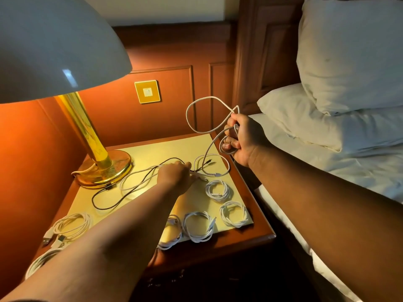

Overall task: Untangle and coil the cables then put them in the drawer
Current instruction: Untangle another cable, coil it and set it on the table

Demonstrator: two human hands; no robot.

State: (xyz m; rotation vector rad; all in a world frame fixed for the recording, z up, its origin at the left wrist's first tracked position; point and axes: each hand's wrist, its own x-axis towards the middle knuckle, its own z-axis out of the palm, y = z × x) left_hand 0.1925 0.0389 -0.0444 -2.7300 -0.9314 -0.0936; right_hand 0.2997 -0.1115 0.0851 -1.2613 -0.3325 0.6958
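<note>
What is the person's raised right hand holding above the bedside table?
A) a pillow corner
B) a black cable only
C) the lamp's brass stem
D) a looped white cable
D: the right hand is curled round a white cable that loops up in the air and trails down to the bedside table.

My right hand (241,138) holds a looped cable (197,114) up above the nightstand's (250,236) back right corner. My left hand (174,176) rests on loose cables (135,182) below it. The lamp (102,168) stands to its left, coiled cables (218,190) nearer me, the bed (349,171) to the right.
</note>
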